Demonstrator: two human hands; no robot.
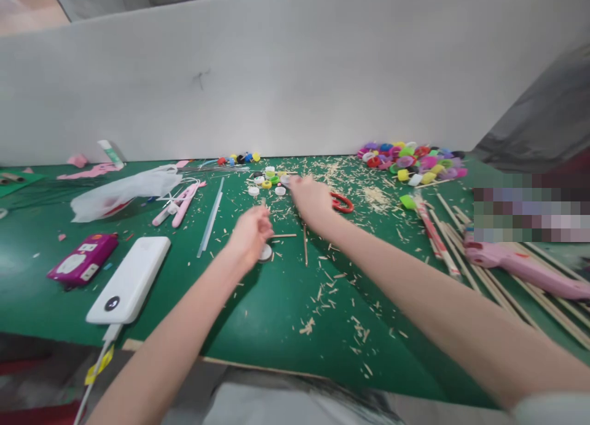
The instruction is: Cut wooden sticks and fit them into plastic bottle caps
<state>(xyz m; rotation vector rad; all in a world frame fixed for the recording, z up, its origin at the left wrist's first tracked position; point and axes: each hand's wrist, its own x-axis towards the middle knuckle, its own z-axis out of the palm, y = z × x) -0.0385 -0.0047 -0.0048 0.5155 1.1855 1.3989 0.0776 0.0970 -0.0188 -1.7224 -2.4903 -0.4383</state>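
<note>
My left hand (251,231) hovers low over the green table (276,314), fingers curled around a thin wooden stick with a white bottle cap (266,253) at its lower end. My right hand (311,201) reaches farther out, blurred, its fingertips at a small cluster of white, yellow and green caps (270,180). Red-handled scissors (342,202) lie just right of that hand. Two short wooden sticks (305,244) lie between the hands.
A heap of coloured bottle caps (410,161) sits at the back right. Long wooden sticks (465,253) and a pink glue gun (520,262) lie on the right. On the left are a white power bank (131,277), a magenta power strip (83,258), a plastic bag (124,191) and clear glue sticks (211,219). Wood shavings cover the table.
</note>
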